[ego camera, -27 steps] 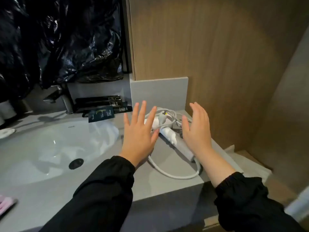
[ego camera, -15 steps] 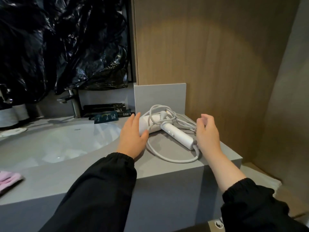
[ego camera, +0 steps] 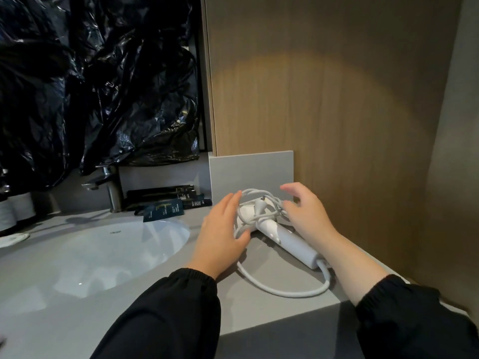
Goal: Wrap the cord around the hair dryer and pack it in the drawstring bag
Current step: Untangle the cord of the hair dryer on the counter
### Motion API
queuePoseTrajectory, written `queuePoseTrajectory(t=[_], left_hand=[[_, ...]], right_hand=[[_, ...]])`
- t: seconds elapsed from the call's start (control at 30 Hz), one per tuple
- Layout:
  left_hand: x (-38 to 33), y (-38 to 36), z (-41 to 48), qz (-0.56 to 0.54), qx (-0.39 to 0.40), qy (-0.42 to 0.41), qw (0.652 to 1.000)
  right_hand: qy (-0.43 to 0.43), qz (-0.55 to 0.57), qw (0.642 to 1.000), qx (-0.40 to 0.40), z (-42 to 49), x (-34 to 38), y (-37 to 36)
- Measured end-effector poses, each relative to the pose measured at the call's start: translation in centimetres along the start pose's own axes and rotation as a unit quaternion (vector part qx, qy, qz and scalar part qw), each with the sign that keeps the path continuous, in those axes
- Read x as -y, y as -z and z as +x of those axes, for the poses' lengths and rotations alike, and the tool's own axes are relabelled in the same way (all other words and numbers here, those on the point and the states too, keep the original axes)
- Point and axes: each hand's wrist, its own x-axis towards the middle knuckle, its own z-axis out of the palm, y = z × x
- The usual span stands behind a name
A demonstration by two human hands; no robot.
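Observation:
A white hair dryer [ego camera: 285, 238] lies on the grey counter [ego camera: 272, 309] at the right of the sink, handle pointing toward me. Its white cord [ego camera: 298, 291] loops loosely in front of the handle and bunches in a tangle over the dryer's head. My left hand [ego camera: 220, 234] rests with straight fingers against the left side of the dryer's head, thumb at the cord. My right hand [ego camera: 308, 216] hovers over the right side of the cord bunch with fingers loosely bent, holding nothing. No drawstring bag is in view.
A white sink basin [ego camera: 103, 255] fills the counter's left half, with a metal tap [ego camera: 108, 187] behind it. Dark toiletry tubes [ego camera: 166, 198] lie by the back wall. Black plastic sheeting [ego camera: 90, 86] hangs above. A wood panel wall [ego camera: 337, 112] borders the right.
Both hands have moved in toward the dryer's head. The right hand went from beside the handle's end up to the cord bunch; the left slid further along the head.

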Motion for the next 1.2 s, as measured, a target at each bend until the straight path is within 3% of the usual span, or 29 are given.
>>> queuePoseTrajectory(t=[0.2,0.37,0.47,0.53,0.63,0.77,0.9,1.2], left_hand=[[1.7,0.0,1.1,0.032,0.002,-0.037,0.999],[1.9,-0.6,1.7,0.159,0.002,-0.083,0.984],[1.5,-0.7,1.8,0.207,-0.043,-0.094,0.973],[1.2,-0.5,1.7,0.174,-0.063,-0.078,0.980],[0.9,0.1,1.4,0.024,-0.055,-0.026,0.998],[0.1,0.9,1.3,-0.120,-0.046,0.040,0.991],[-0.1,1.3,1.3,-0.150,-0.034,0.077,0.985],[-1.0,1.9,0.8,-0.150,-0.038,0.067,0.986]], right_hand=[[0.042,-0.088,0.988,0.122,1.4,-2.0,-1.7],[0.064,-0.103,0.985,0.124,1.4,-2.3,-1.6],[0.070,-0.111,0.982,0.134,1.3,-2.3,-1.8],[0.071,-0.111,0.982,0.137,1.1,-2.0,-1.6],[0.075,-0.123,0.979,0.141,0.9,-1.6,-1.4],[0.087,-0.138,0.982,0.095,1.0,-1.5,-1.2],[0.102,-0.127,0.985,0.049,0.7,-1.1,-0.9],[0.121,-0.182,0.967,0.132,0.4,-0.6,-1.0]])
